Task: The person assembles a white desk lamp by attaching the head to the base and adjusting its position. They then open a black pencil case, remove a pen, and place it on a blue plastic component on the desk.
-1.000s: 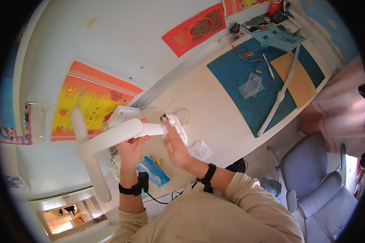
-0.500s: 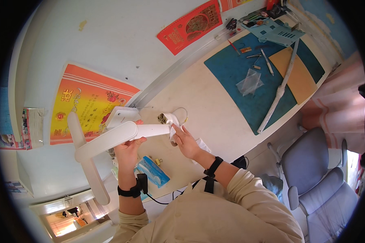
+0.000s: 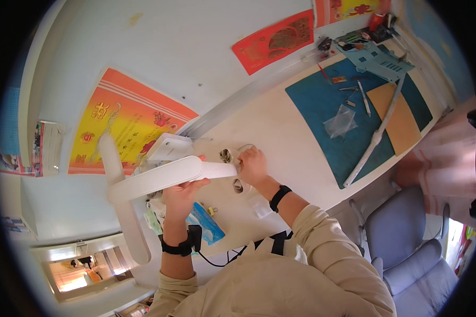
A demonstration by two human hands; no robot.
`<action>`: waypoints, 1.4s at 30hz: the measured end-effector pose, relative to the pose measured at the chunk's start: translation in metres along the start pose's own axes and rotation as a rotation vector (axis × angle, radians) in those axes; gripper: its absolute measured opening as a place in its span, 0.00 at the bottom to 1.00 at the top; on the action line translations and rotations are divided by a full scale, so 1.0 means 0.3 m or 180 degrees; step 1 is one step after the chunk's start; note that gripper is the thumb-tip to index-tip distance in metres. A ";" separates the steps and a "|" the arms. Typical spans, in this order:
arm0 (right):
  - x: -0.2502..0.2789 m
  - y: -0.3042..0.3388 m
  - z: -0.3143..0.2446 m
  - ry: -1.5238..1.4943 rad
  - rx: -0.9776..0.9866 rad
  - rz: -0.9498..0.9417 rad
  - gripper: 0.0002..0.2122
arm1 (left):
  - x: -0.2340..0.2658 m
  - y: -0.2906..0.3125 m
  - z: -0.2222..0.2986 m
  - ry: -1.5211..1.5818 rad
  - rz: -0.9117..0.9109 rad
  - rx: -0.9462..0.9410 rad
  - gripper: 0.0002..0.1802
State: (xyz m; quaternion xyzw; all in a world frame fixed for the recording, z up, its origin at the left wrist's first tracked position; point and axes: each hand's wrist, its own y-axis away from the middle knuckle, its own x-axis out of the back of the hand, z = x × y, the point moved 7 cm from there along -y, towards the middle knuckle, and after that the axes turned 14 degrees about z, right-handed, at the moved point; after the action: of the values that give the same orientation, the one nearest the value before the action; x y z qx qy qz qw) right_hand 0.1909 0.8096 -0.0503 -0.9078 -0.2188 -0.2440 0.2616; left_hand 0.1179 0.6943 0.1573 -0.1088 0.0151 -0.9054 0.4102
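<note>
My left hand [image 3: 181, 196] is wrapped round a white desk lamp [image 3: 156, 179] from below, close to its arm joint. A long white bar crosses the lamp's far left end. My right hand [image 3: 253, 165] is closed at the right end of the lamp's arm, over the table. Its fingers are curled, and what lies inside them is hidden. Two small round things with dark middles, an upper one [image 3: 226, 155] and a lower one [image 3: 238, 185], are beside the arm's end. A thin cord loop shows just behind my right hand.
On the pale table [image 3: 272, 121] a blue packet [image 3: 205, 223] lies by my left wrist. Farther right, a dark green mat [image 3: 322, 142] bears a long wrapped rod [image 3: 376, 137], a clear bag [image 3: 341, 121] and small tools. A grey chair [image 3: 396, 214] stands at the right.
My right hand has turned and its fingers have curled in at the arm's end; the white cloth-like piece under them no longer shows clearly. The whole view has shifted slightly.
</note>
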 end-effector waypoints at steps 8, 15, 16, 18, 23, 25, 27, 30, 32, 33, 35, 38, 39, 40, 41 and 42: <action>-0.071 -0.193 0.018 -0.0149 0.0344 -0.0204 0.04 | -0.014 0.002 0.022 -0.0032 -0.0019 0.0160 0.24; 0.013 -0.045 -0.010 -0.0345 0.0991 -0.0513 0.04 | -0.007 -0.010 -0.009 -0.0202 0.0015 0.0186 0.22; 0.030 -0.017 -0.013 -0.0314 0.1049 -0.0540 0.03 | -0.007 -0.018 -0.003 -0.0421 -0.0052 0.0019 0.21; 0.072 0.040 -0.025 -0.0345 0.1144 -0.0524 0.03 | -0.012 -0.023 -0.001 -0.0586 -0.0127 -0.0124 0.21; 0.170 0.192 -0.029 -0.0351 0.1108 -0.0979 0.03 | -0.030 -0.029 -0.001 -0.0056 -0.0179 -0.0052 0.22; 0.237 0.215 -0.008 -0.0495 0.0790 -0.0751 0.03 | -0.040 -0.041 0.005 0.0016 -0.0294 -0.0047 0.22; 0.303 0.212 0.034 -0.0481 0.0435 -0.0446 0.04 | -0.054 -0.070 0.022 -0.0237 -0.0358 -0.0275 0.23; 0.376 0.195 0.081 -0.0430 0.0224 -0.0206 0.05 | -0.076 -0.121 0.066 -0.0870 -0.0238 -0.0782 0.21; 0.410 0.184 0.107 -0.0406 0.0103 -0.0148 0.05 | -0.093 -0.145 0.091 -0.1006 0.0010 -0.0839 0.18; 0.423 0.182 0.113 -0.0381 0.0106 -0.0120 0.04 | -0.098 -0.150 0.103 -0.0976 0.0076 -0.0795 0.19; 0.450 0.177 0.132 -0.0326 0.0039 -0.0077 0.04 | -0.105 -0.161 0.124 -0.0935 0.0177 -0.0754 0.21; 0.480 0.161 0.149 -0.0059 0.0112 -0.0023 0.04 | -0.129 -0.198 0.131 -0.0924 0.0346 -0.0886 0.19; 0.492 0.151 0.153 -0.0154 0.0112 0.0039 0.05 | -0.131 -0.209 0.124 -0.0872 0.0388 -0.0934 0.18; 0.495 0.139 0.163 -0.0187 0.0054 0.0006 0.05 | -0.134 -0.233 0.119 -0.1239 0.0406 -0.1121 0.16; 0.496 0.125 0.171 -0.0214 -0.0007 -0.0017 0.06 | -0.134 -0.251 0.095 -0.0460 0.0445 -0.0877 0.16; 0.496 0.114 0.166 -0.0135 0.0096 -0.0026 0.07 | -0.142 -0.264 0.065 0.0323 0.0483 -0.0629 0.15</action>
State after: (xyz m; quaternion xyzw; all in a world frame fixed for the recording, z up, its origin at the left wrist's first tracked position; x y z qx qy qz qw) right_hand 0.3419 0.8525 -0.0169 -0.9078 -0.2318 -0.2224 0.2696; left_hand 0.0906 0.7798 0.1778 -0.1012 0.1331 -0.8702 0.4635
